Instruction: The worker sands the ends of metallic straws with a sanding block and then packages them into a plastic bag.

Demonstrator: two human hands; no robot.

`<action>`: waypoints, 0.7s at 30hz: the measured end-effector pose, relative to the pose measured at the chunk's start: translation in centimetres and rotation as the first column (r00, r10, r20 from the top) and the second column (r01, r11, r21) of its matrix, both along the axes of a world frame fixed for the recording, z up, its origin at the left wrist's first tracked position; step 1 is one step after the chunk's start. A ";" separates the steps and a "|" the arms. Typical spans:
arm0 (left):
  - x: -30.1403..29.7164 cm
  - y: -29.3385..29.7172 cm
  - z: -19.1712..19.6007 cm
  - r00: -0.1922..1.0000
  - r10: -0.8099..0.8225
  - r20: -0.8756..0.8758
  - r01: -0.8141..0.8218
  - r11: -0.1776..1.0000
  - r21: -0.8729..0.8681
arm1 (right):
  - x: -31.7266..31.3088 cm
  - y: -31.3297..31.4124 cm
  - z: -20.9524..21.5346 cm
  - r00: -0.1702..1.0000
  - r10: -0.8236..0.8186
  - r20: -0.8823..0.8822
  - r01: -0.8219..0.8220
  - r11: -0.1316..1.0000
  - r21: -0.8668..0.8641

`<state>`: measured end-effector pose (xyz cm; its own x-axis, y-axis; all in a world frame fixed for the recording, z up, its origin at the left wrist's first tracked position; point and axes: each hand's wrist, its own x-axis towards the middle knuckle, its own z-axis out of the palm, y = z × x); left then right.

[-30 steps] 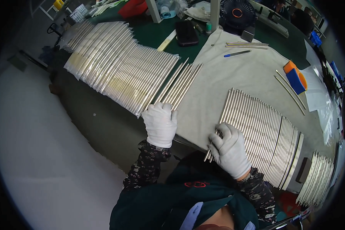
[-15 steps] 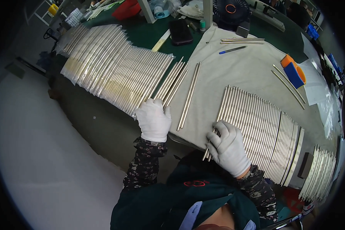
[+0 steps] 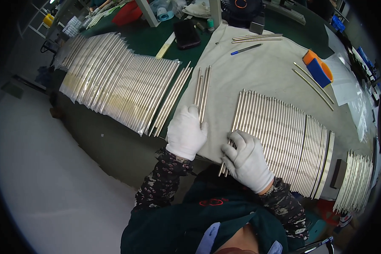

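My left hand (image 3: 187, 132), in a white glove, is closed over the near ends of a few slim metal rods (image 3: 202, 89) on the cloth. The fingertips are partly hidden. To its left lies a loose bunch of metal rods (image 3: 172, 98), beside a long row of rods in clear plastic sleeves (image 3: 127, 84). My right hand (image 3: 248, 161), also gloved, has its fingers curled on the left edge of a wide row of bare metal rods (image 3: 279, 135). Near ends of a couple of rods (image 3: 222, 170) stick out below its thumb.
A light cloth (image 3: 224, 72) covers part of the green table. On it lie a blue pen (image 3: 246, 49), several loose rods and an orange-and-blue tape-like ring (image 3: 319, 72). Farther back are a phone (image 3: 186, 34) and a black fan (image 3: 241, 10). Another rod stack (image 3: 354, 182) stands far right.
My left hand has moved right, from the loose bunch beside the sleeved rods to the rods on the cloth, where one more rod now lies. My right hand stays at the row's left edge.
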<state>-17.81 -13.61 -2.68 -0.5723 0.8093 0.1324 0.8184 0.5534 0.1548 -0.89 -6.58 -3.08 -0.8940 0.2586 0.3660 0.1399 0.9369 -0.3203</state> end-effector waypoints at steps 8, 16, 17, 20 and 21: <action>1.9 -0.5 0.3 0.978 -0.146 0.146 0.148 0.989 -0.001 | 0.1 0.3 -0.2 1.000 0.020 -0.008 -0.021 0.999 -0.039; 1.6 -2.8 0.0 0.849 -0.447 0.283 0.393 0.891 0.229 | 1.5 -0.4 1.1 1.000 -0.022 0.015 0.023 0.997 -0.078; 0.9 -3.5 0.0 0.807 -0.553 0.209 0.478 0.818 0.319 | 1.9 -0.7 1.5 1.000 -0.020 0.020 0.021 0.997 -0.079; -0.2 -4.8 1.1 0.693 -0.652 0.307 0.629 0.755 0.183 | 2.8 -1.7 2.0 0.977 0.067 0.202 -0.042 0.991 -0.125; -0.1 -5.1 1.2 0.641 -0.700 0.316 0.696 0.703 0.145 | 2.7 -1.8 1.9 0.976 0.074 0.206 -0.048 0.991 -0.126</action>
